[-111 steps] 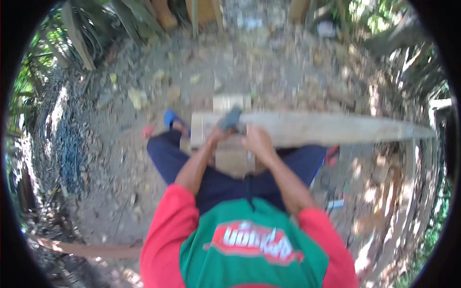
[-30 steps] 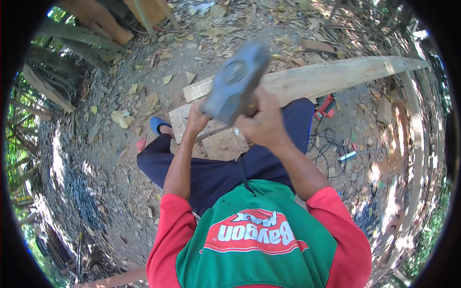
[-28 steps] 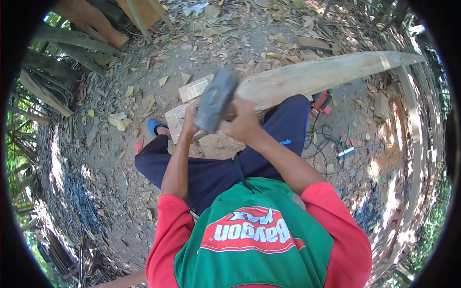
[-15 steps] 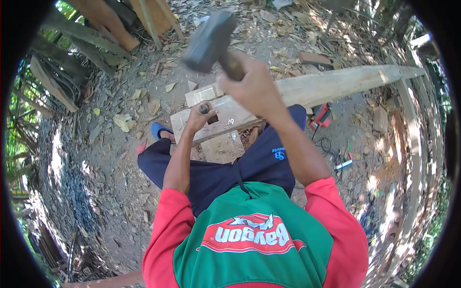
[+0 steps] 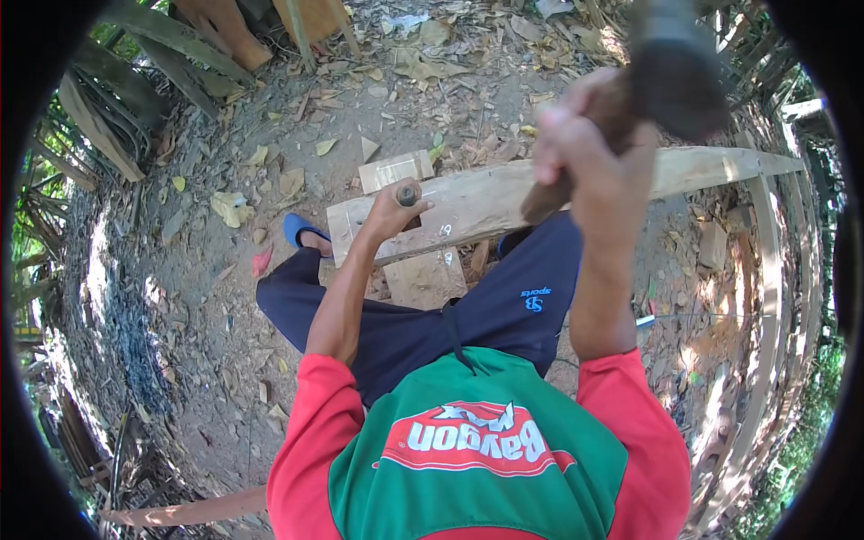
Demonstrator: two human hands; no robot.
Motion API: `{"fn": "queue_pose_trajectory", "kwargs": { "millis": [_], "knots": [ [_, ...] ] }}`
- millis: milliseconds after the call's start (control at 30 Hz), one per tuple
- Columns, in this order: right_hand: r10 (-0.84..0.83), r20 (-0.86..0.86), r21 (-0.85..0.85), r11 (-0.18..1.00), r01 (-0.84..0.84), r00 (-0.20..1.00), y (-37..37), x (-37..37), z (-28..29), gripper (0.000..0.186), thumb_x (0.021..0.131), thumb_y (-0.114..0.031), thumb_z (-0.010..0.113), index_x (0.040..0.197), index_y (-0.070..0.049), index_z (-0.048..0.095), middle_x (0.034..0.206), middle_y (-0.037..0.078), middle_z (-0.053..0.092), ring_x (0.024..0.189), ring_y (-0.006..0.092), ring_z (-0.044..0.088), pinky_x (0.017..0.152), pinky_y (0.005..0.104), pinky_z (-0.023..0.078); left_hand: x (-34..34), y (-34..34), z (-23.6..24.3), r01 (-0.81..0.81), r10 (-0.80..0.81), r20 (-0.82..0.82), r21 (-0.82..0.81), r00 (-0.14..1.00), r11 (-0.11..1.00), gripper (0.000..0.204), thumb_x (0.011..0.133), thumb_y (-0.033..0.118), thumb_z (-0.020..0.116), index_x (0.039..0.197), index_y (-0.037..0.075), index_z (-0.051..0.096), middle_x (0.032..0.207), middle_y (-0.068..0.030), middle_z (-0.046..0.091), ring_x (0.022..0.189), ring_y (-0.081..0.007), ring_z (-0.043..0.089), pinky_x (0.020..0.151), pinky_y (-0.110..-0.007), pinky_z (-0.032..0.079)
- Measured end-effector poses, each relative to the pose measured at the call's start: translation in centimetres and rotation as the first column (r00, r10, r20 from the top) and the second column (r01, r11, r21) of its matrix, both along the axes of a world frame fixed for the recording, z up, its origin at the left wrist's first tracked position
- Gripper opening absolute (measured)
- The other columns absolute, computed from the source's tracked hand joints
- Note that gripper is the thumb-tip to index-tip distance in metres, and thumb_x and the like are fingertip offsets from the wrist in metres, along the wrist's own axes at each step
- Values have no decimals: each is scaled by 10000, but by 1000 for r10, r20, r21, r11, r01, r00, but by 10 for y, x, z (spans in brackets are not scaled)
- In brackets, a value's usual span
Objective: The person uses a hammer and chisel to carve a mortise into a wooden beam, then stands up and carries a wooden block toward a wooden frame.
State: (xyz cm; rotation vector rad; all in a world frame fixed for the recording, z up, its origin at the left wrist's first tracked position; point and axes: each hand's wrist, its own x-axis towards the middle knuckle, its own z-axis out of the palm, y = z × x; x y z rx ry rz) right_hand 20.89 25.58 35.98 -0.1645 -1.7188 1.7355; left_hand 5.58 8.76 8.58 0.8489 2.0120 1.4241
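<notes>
A long pale timber [image 5: 486,198], tapering toward the right, lies across in front of my knees. Over its left end, my left hand [image 5: 391,213] is closed around an upright chisel [image 5: 408,193]; mostly the round top of its handle shows. A dark cut hole [image 5: 413,223] in the wood is partly visible beside my fingers, and the blade is hidden. High on the right, my right hand [image 5: 589,148] grips the wooden handle of a sledgehammer [image 5: 679,85], whose blurred dark head is raised well away from the chisel.
Short wood blocks lie under and beside the timber, one pale block [image 5: 396,169] behind it and another board [image 5: 423,277] between my legs. Dry leaves [image 5: 232,209] litter the dirt ground. Leaning planks [image 5: 171,67] stand at the far left, and long wooden strips [image 5: 769,261] run along the right.
My right hand has lifted the sledgehammer up and to the right, away from the chisel. My left hand still holds the chisel at the timber; the view has shifted slightly.
</notes>
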Motion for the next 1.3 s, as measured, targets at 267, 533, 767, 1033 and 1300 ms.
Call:
{"fn": "queue_pose_trajectory", "kwargs": {
  "millis": [267,533,767,1033,1300],
  "knots": [
    [-89,724,464,796,-388,684,-20,-45,-240,323,725,-205,646,956,20,663,884,293,655,829,439,655,739,482,519,-30,12,-28,49,7,-259,207,966,977,141,828,123,724,895,41,630,767,-10,611,718,-93,547,648,-281,473],
    [-83,438,428,895,-126,895,4,-16,-83,339,732,-184,673,1007,13,649,738,197,620,643,283,596,623,378,483,-27,2,-29,-52,60,89,-93,994,994,275,779,234,823,820,41,632,717,16,579,660,-96,497,621,-286,429],
    [-108,330,269,963,16,938,16,33,-12,241,775,-117,676,984,-2,645,682,-29,545,621,61,466,562,280,421,-24,19,-1,-54,53,-13,-140,999,989,335,770,275,826,724,39,593,653,15,533,622,-103,458,596,-306,413],
    [-16,245,125,992,-15,969,-26,15,-109,219,790,-68,654,996,0,621,757,28,636,665,82,568,605,298,471,-4,12,-4,2,0,29,-88,1000,996,269,793,218,806,840,32,619,685,8,553,657,-98,488,625,-318,445],
    [25,801,284,864,-417,598,-34,-21,-164,410,724,-226,668,1045,29,648,910,252,678,834,393,666,763,421,518,-11,-29,-77,2,24,-241,109,970,994,348,785,154,790,1065,19,633,858,-8,610,789,-155,563,761,-356,497]
  ]
}}
